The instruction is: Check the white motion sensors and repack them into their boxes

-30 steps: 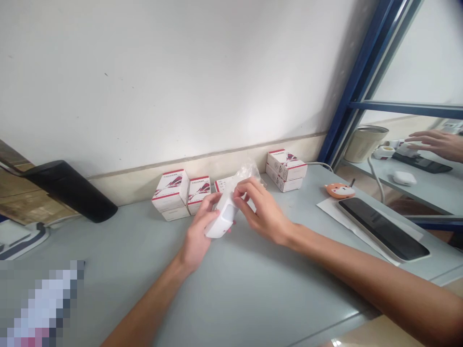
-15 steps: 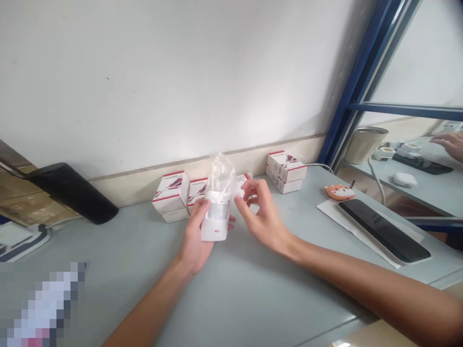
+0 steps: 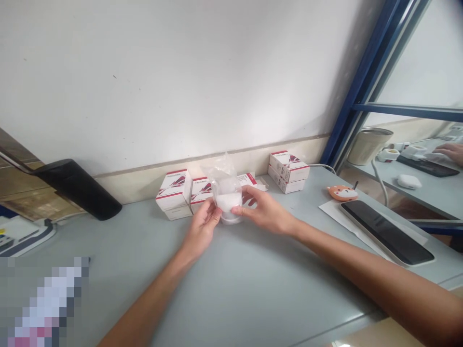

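A big white wall [image 3: 202, 72] fills the back. In front of it is a wide grey worktop [image 3: 231, 279]. A tall blue frame [image 3: 352, 103] leans up at the right side, and past it are a round can [image 3: 369, 144] and another person's hand [image 3: 452, 153], part of it out of sight. A fat black tube [image 3: 81, 188] stands tilted at the left. A long flat thing with a dark screen [image 3: 388, 233] lies at the right on some white paper [image 3: 327, 207].

White and red boxes sit along the wall: a left pile [image 3: 173, 188], one box [image 3: 200, 190] next to it, a flat one [image 3: 249, 179] behind the right hand, and a right pile [image 3: 289, 166] two boxes high.

The left hand [image 3: 200, 229] and the right hand [image 3: 271, 212] meet in the middle. The left fingers pinch one side of a white thing [image 3: 229, 202]. The right fingers grip its other side, with the thumb on the front. A clear, crinkly bag [image 3: 224, 173] sticks up over its top. I can't tell if its bottom touches the worktop.

The smallest is an orange toy with an animal face [image 3: 343, 193], just behind the flat thing.
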Demonstrator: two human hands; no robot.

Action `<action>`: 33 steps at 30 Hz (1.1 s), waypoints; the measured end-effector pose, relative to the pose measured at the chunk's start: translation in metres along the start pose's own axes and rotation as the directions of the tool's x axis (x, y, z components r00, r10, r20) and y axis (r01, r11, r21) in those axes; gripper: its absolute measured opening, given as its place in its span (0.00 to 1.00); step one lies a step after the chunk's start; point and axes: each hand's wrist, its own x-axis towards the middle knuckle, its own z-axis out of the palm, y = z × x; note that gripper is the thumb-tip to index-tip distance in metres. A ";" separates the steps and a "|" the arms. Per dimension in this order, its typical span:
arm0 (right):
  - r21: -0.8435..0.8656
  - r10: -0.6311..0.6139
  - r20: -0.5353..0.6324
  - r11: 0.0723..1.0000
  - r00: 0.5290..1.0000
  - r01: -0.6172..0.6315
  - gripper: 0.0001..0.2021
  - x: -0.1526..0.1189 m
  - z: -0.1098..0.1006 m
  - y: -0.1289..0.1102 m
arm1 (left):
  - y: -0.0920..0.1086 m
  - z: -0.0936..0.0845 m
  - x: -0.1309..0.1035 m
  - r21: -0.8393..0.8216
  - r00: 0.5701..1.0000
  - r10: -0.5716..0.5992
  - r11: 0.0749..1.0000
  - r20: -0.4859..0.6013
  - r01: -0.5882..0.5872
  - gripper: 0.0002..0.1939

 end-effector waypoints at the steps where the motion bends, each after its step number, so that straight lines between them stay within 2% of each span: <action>1: -0.052 0.002 0.020 0.999 1.000 -0.001 0.19 0.001 -0.003 0.002 | -0.001 -0.003 0.001 0.053 1.000 -0.011 0.999 0.024 0.010 0.22; 4: -0.239 0.061 0.054 0.970 0.997 -0.046 0.17 0.001 -0.008 0.007 | 0.001 -0.011 0.000 0.198 0.992 -0.085 0.978 0.091 0.065 0.21; 7: -0.376 0.122 0.092 0.923 0.988 -0.079 0.16 -0.002 -0.006 0.010 | 0.008 -0.011 -0.002 0.145 0.992 -0.079 0.987 0.098 0.065 0.30; 9: -0.422 0.114 0.102 0.905 0.988 -0.060 0.17 -0.005 -0.003 0.011 | 0.012 -0.007 -0.003 0.103 0.996 -0.051 0.994 0.075 0.043 0.33; 11: -0.421 0.078 0.102 0.906 0.992 -0.028 0.20 -0.007 -0.003 0.010 | 0.012 -0.002 -0.003 0.106 0.998 -0.030 0.994 0.054 0.024 0.30; 14: -0.319 0.063 0.142 0.948 0.988 -0.014 0.20 -0.006 -0.008 0.005 | 0.008 0.003 -0.001 0.096 0.998 -0.005 0.995 0.060 0.000 0.25; 18: -0.262 0.107 0.171 0.963 0.979 -0.060 0.15 -0.003 -0.012 0.003 | 0.007 0.001 -0.002 0.100 0.989 -0.055 0.994 0.137 0.041 0.25; 22: -0.249 0.100 0.183 0.967 0.978 -0.052 0.16 -0.003 -0.008 0.007 | 0.009 -0.003 -0.004 0.149 0.988 -0.090 0.986 0.126 0.071 0.21; 28: -0.375 0.121 0.243 0.927 0.962 -0.021 0.12 -0.006 -0.002 0.012 | 0.003 -0.004 -0.003 0.282 0.979 -0.073 0.959 0.193 0.016 0.23; 33: -0.487 0.101 0.173 0.873 0.980 -0.004 0.10 -0.010 0.004 0.014 | 0.002 -0.004 -0.005 0.432 0.981 -0.108 0.902 0.163 0.028 0.23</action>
